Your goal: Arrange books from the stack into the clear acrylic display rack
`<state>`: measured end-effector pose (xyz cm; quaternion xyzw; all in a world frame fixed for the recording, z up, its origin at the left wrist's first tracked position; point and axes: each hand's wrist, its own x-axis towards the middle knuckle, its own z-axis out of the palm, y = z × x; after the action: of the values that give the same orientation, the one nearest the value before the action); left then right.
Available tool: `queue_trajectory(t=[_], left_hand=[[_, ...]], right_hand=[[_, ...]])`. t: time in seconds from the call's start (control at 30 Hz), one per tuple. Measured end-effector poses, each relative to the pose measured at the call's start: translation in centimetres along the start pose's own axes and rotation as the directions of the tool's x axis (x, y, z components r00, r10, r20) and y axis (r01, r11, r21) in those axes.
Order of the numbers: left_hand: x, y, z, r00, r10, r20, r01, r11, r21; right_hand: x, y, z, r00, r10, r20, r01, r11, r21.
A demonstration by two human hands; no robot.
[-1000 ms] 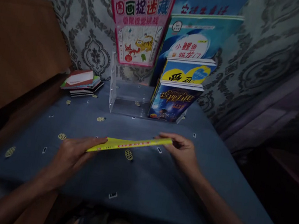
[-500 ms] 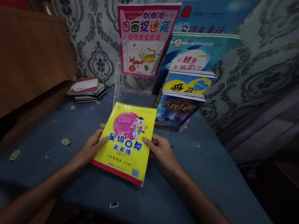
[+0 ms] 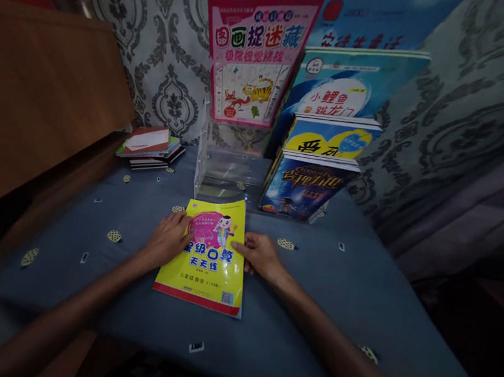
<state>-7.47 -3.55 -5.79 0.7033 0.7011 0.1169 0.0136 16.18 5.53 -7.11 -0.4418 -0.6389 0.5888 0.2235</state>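
One yellow maths workbook, face up, before the clear book rack. My left hand: gripping its left edge. My right hand: pinching its right. Step, I judge: steadying it; the next move calls for even grips.

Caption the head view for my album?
Left hand and right hand hold a yellow book before a transparent rack.

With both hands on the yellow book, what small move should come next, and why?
I'd probably ease the yellow book forward toward the clear rack: the left hand and right hand grip its opposite sides, and the rack's lower ledge shows just beyond its top edge, left of the dark blue book.
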Motion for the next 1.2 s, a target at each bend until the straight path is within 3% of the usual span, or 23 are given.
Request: queue_trajectory(t=[0.2, 0.33, 0.47, 0.6, 0.77, 0.97, 1.07, 1.2], left_hand=[[1.6, -0.2, 0.8, 0.999, -0.024, 0.023, 0.023, 0.999, 0.026], [2.6, -0.4, 1.0, 0.999, 0.010, -0.030, -0.007, 0.997, 0.074], [3.8, -0.6, 1.1, 0.998, 0.017, -0.060, -0.009, 0.992, 0.129], [4.5, -0.4, 1.4, 0.997, 0.008, -0.082, 0.006, 0.985, 0.172], [4.4, -0.5, 2.0, 0.992, 0.007, -0.129, 0.011, 0.990, 0.142], [4.3, -1.0, 2.0, 0.989, 0.015, -0.146, 0.003, 0.992, 0.127], [4.4, -1.2, 1.9, 0.989, 0.018, -0.144, -0.001, 0.993, 0.116], [4.4, -1.3, 1.8, 0.987, 0.053, -0.150, -0.036, 0.993, 0.112]], right_hand=[[0.3, -0.4, 0.4, 0.998, 0.063, 0.002, -0.063, 0.996, 0.062], [0.2, -0.4, 0.2, 0.998, 0.055, -0.027, -0.055, 0.998, -0.016], [-0.2, -0.4, -0.4, 0.992, -0.056, -0.116, 0.025, 0.967, -0.253], [-0.4, -0.9, -0.7, 0.939, -0.282, -0.196, 0.108, 0.783, -0.612], [1.0, -2.6, 1.5, 0.909, -0.416, -0.015, 0.268, 0.612, -0.744], [6.5, -3.3, 5.9, 0.773, -0.581, 0.253, 0.600, 0.543, -0.588], [8.6, -3.3, 7.2, 0.751, -0.582, 0.312, 0.643, 0.539, -0.544], [9.8, -3.3, 7.6, 0.770, -0.540, 0.339, 0.624, 0.527, -0.577]])
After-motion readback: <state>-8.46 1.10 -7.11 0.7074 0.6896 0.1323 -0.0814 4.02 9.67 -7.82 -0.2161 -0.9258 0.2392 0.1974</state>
